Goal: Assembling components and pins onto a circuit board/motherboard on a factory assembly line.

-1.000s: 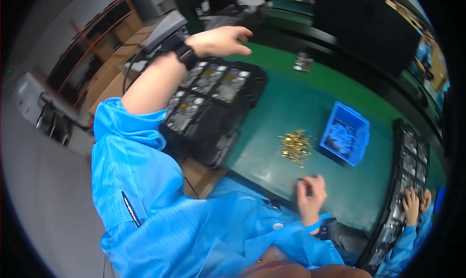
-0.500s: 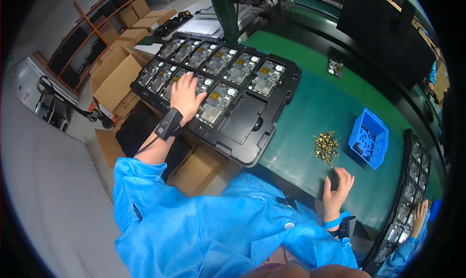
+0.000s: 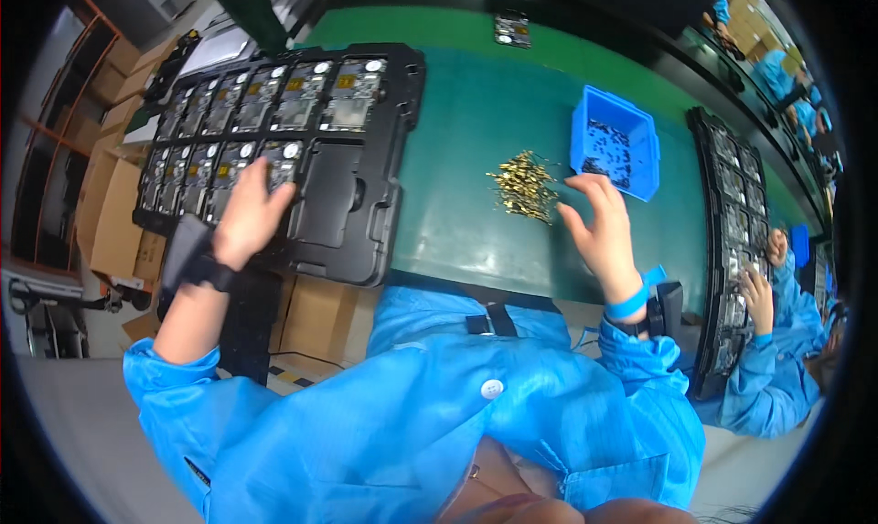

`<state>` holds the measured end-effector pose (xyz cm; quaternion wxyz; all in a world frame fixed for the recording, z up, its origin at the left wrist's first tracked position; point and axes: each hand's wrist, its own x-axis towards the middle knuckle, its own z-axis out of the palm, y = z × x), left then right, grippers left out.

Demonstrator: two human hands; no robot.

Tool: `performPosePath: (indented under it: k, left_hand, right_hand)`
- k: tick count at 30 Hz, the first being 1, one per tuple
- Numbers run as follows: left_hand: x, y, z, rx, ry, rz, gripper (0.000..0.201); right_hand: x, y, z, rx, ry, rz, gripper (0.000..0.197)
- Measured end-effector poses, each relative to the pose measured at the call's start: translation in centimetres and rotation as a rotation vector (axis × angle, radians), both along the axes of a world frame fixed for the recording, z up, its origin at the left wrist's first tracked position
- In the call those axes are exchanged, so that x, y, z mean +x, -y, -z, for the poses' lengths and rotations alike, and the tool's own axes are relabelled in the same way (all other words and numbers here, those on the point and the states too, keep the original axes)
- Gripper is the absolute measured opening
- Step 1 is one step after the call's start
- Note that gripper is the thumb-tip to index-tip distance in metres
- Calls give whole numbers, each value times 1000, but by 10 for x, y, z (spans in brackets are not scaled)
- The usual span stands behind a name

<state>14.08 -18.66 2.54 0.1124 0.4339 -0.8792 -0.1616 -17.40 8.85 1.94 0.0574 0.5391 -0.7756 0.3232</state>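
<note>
My left hand (image 3: 249, 215), slightly blurred, is over the near row of a black plastic tray (image 3: 370, 240) filled with circuit boards. Its thumb stands apart from the fingers, beside the rightmost board (image 3: 282, 156) of that row; whether they touch it I cannot tell. To the right of that board is a tray pocket (image 3: 325, 199) with no board in it. My right hand (image 3: 602, 231) hovers with curved fingers, thumb and index apart, just right of a pile of small brass-coloured pins (image 3: 524, 187). A blue plastic bin (image 3: 651, 144) holding small black pieces stands beyond my right fingertips.
A single circuit board (image 3: 512, 30) lies at the back of the green table mat (image 3: 457, 112). At right, a co-worker's hands (image 3: 757, 295) are at another black tray (image 3: 700, 158) of boards. Cardboard boxes (image 3: 114, 204) and a shelf rack (image 3: 55, 112) stand at left.
My view has swung right. My left hand has shifted toward the right end of the tray's near row. My right hand has moved forward, up beside the brass pins and the blue bin.
</note>
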Motion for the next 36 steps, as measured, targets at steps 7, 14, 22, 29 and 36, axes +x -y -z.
performPosePath:
  k: [7,14,22,29,36]
  left_hand:
    - [13,42,-15,499,-192,-260,44]
    - [16,31,-23,457,-700,-125,30]
    - [-76,-112,-23,901,-1087,43,20]
    - [-122,-169,12,1270,-1009,161,54]
    - [-146,-164,36,928,-953,248,55]
  right_hand:
    - [-5,14,24,27,49,-157,25]
    - [3,23,34,102,-16,-48,25]
    - [-4,26,44,0,17,-101,9]
    - [-5,25,39,-28,253,-97,6]
    - [-8,24,39,7,314,-126,8]
